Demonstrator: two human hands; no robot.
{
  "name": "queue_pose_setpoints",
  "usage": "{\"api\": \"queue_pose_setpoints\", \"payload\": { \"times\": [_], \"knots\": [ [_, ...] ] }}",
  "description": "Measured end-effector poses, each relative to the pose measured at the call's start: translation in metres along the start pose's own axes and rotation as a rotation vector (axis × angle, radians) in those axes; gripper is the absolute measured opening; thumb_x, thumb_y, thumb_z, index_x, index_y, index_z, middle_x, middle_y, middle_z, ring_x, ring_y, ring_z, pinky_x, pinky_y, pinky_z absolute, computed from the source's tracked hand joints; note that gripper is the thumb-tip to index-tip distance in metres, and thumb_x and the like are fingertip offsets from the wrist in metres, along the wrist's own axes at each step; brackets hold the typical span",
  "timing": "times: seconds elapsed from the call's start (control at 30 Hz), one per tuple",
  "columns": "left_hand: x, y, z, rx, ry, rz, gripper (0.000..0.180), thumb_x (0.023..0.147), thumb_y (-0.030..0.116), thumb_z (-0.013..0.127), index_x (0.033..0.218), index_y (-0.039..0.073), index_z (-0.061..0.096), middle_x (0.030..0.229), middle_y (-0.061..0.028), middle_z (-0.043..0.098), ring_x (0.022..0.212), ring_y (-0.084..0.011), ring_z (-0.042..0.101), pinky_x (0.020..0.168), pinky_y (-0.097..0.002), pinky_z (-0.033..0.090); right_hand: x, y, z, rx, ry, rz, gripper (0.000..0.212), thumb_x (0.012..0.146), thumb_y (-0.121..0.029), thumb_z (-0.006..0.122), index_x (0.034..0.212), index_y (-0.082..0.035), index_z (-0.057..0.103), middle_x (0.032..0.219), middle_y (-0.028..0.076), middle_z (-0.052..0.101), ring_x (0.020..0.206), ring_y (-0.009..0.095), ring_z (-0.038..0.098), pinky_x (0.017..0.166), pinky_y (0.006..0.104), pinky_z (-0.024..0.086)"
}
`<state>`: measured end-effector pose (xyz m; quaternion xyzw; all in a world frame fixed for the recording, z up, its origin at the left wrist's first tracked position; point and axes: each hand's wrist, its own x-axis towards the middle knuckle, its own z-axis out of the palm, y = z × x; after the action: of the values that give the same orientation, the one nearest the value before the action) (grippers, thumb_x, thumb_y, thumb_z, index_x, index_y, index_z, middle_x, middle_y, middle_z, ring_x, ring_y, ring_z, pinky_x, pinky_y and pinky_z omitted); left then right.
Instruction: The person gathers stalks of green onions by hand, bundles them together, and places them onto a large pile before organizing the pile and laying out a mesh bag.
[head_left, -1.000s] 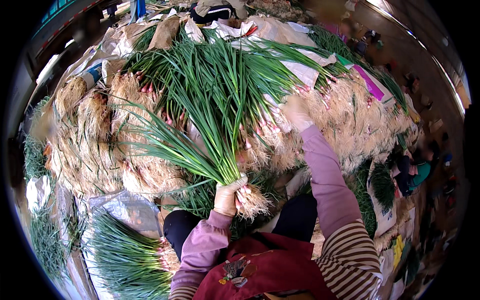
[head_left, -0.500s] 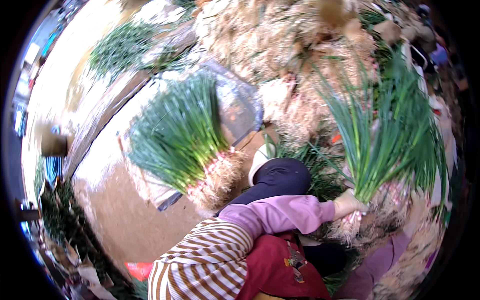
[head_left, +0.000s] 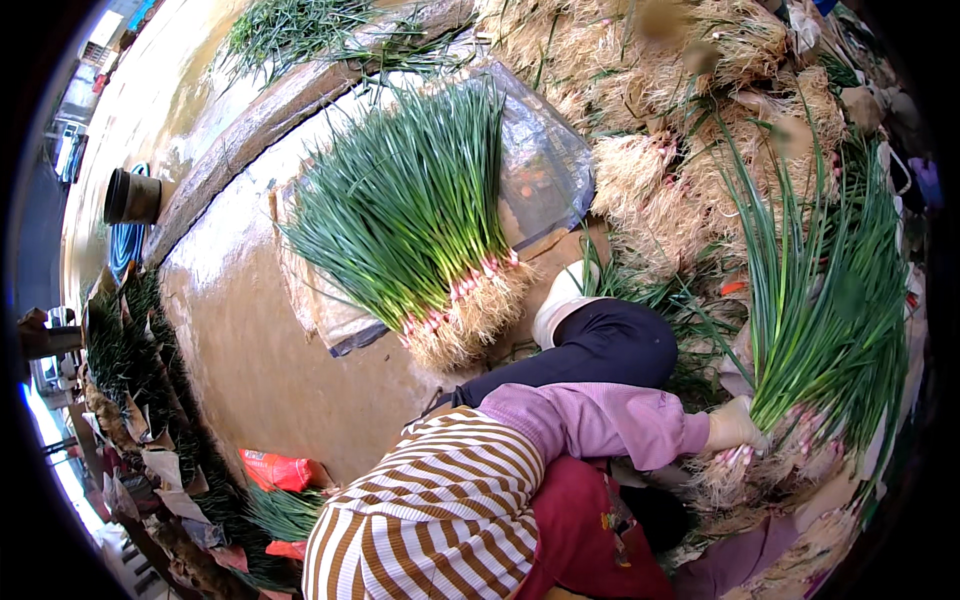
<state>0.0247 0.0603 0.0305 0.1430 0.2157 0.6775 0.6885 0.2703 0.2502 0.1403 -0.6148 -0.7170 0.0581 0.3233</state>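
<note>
Here, the left hand (head_left: 735, 428) grasps one onion bunch (head_left: 778, 385); one bundle (head_left: 420, 210) lies apart (right hand (head_left: 828, 497): cannot tell).

A: Stack (head_left: 410, 210) location?
B: On floor (head_left: 260, 370), partly over sheet (head_left: 545, 160), left of leg (head_left: 615, 345).
A: Bunch (head_left: 785, 370)?
B: In left hand (head_left: 735, 426), right of leg.
A: Bucket (head_left: 133, 197)?
B: Far left, beside ledge (head_left: 235, 150); hose (head_left: 127, 247) next to it.
A: Heap (head_left: 640, 180)?
B: Beyond leg, right of sheet.

green onion bunch (head_left: 785, 350) at right, long leaves (head_left: 762, 300) fanned out, pinkish bulbs (head_left: 736, 456) below, roots (head_left: 715, 480) apparently tangled
</note>
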Motion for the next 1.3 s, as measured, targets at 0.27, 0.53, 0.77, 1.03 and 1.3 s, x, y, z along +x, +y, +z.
{"api": "queue_pose_setpoints", "payload": {
  "times": [0.27,0.53,0.77,1.03,1.3],
  "knots": [
    [-0.011,0.000,0.004,0.115,0.028,-0.076,0.020,0.073,0.008,0.069,0.089,0.002,0.059,0.058,-0.0069,0.059,0.038,-0.0126,0.052,0.032,-0.0250,0.041,-0.161,-0.081,0.018,0.498,-0.210,0.316,0.040,0.087,-0.005,0.052,0.127,-0.001,0.045,0.097,0.005,0.059,0.081,0.013,0.055,0.064,0.0220,0.044],
    [-0.007,0.027,0.000,0.147,-0.016,-0.324,0.016,0.083,0.011,0.063,0.095,0.001,0.060,0.070,-0.0050,0.064,0.042,-0.0076,0.053,0.032,-0.0184,0.038,-0.181,-0.124,0.054,0.670,-0.312,0.251,0.052,0.086,-0.001,0.054,0.134,-0.001,0.036,0.094,0.009,0.062,0.083,0.013,0.056,0.078,0.0247,0.044],
    [-0.008,0.016,0.010,0.219,-0.058,-0.358,0.013,0.082,0.012,0.062,0.089,0.001,0.062,0.071,-0.0057,0.064,0.038,-0.0076,0.049,0.029,-0.0173,0.035,-0.152,-0.096,0.054,0.702,-0.405,0.266,0.020,0.086,-0.010,0.060,0.096,0.007,0.061,0.084,0.007,0.063,0.074,0.010,0.056,0.066,0.0219,0.044],
    [-0.017,0.016,0.003,0.293,0.038,-0.288,0.010,0.079,0.009,0.066,0.082,0.000,0.061,0.060,-0.0065,0.061,0.035,-0.0084,0.048,0.028,-0.0180,0.033,-0.183,-0.109,0.069,0.501,-0.339,0.022,0.015,0.086,-0.007,0.057,0.076,0.004,0.059,0.067,0.005,0.057,0.060,0.011,0.053,0.054,0.0250,0.042],
    [-0.014,0.018,-0.001,0.253,-0.034,-0.314,0.010,0.080,0.004,0.063,0.088,-0.001,0.060,0.067,-0.0078,0.063,0.049,-0.0118,0.058,0.039,-0.0205,0.043,-0.184,-0.069,0.069,0.560,-0.558,0.522,0.041,0.091,-0.037,0.049,0.083,0.001,0.062,0.069,0.003,0.061,0.053,0.010,0.050,0.048,0.0228,0.038]
  ]
}}
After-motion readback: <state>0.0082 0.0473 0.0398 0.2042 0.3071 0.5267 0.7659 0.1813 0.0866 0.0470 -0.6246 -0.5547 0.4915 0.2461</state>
